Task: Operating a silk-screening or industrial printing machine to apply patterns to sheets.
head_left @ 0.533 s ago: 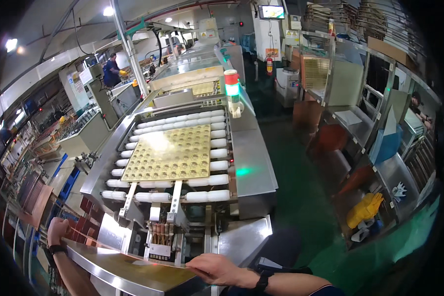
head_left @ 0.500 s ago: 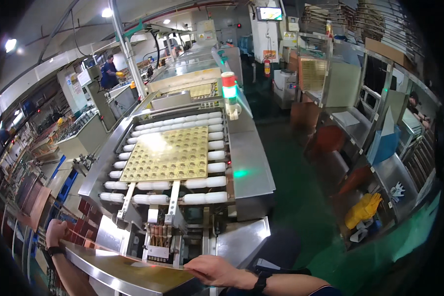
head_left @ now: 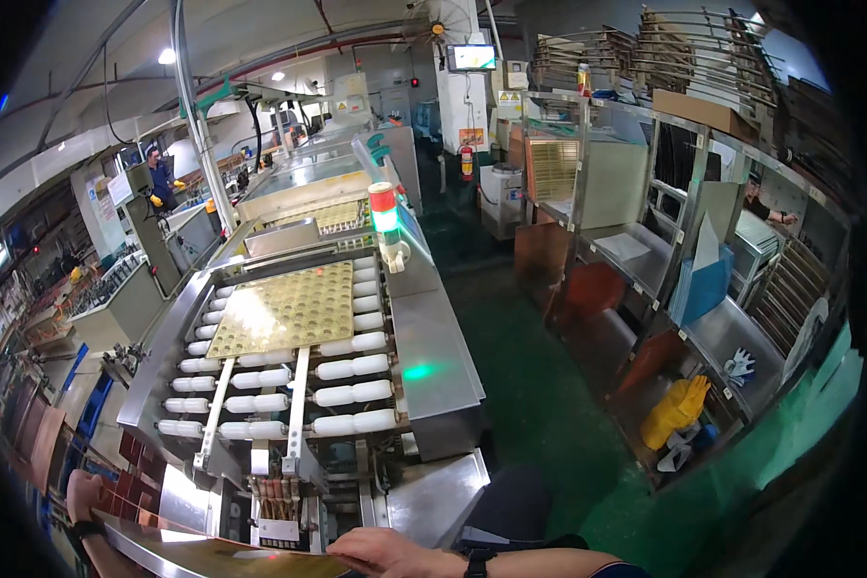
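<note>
At the lower left my left hand [head_left: 85, 494] is closed at one end of a thin copper-coloured panel [head_left: 250, 561], seen nearly edge-on. My right hand [head_left: 380, 551] is closed at its other end, with the fingertips partly hidden. Much of this panel falls below the picture edge. Ahead, a yellowish panel [head_left: 289, 306] with rows of round marks lies flat on white rollers [head_left: 354, 395] of a conveyor machine. Two pale bars [head_left: 300, 400] run under its near edge. Neither hand touches the panel on the rollers.
A red and green signal light [head_left: 383, 210] stands on the machine's steel side [head_left: 438, 347]. Along the right runs a metal rack [head_left: 665, 241] with boards, yellow gloves [head_left: 677, 412] and white gloves [head_left: 739, 367]. One person [head_left: 161, 180] stands far left, another [head_left: 763, 207] behind the rack.
The yellowish panel has travelled away from me along the rollers, uncovering more of them. My view has swung right and tilted up; both hands and the held panel now sit lower in it.
</note>
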{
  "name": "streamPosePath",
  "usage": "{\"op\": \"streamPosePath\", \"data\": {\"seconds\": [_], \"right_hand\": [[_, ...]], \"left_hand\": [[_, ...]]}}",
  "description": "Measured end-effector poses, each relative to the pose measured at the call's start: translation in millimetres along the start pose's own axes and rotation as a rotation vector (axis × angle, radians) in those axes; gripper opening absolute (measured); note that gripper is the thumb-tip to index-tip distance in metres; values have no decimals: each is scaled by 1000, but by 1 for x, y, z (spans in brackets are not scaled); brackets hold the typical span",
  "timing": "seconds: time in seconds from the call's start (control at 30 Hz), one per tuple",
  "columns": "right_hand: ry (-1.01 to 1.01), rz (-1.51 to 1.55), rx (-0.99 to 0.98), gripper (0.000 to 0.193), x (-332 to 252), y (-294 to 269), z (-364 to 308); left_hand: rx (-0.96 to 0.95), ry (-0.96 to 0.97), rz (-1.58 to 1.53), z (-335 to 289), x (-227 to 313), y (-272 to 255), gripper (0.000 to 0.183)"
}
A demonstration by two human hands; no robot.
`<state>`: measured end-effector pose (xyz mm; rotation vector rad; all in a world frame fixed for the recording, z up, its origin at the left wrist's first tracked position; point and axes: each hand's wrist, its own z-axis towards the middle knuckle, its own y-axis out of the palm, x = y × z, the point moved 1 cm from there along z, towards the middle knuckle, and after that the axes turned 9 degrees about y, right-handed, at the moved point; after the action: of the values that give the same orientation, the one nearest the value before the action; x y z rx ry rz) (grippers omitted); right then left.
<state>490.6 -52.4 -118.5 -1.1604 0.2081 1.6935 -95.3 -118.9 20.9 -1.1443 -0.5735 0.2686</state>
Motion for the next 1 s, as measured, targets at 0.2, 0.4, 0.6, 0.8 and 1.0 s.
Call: {"op": "streamPosePath", "data": {"seconds": [0.2, 0.4, 0.6, 0.8, 1.0], "right_hand": [[49, 2, -14, 31, 0, 1, -2], [69, 32, -44, 30, -10, 7, 3], [37, 16, -27, 33, -3, 1, -2], [78, 13, -22, 28, -4, 4, 1], [67, 12, -7, 25, -6, 1, 2]], "left_hand": [[71, 44, 131, 11, -24, 10, 26], [100, 83, 140, -7, -15, 3, 25], [27, 32, 47, 0, 2, 1, 26], [8, -8, 47, 7, -16, 4, 27], [-13, 52, 74, 0, 2, -3, 27]]}}
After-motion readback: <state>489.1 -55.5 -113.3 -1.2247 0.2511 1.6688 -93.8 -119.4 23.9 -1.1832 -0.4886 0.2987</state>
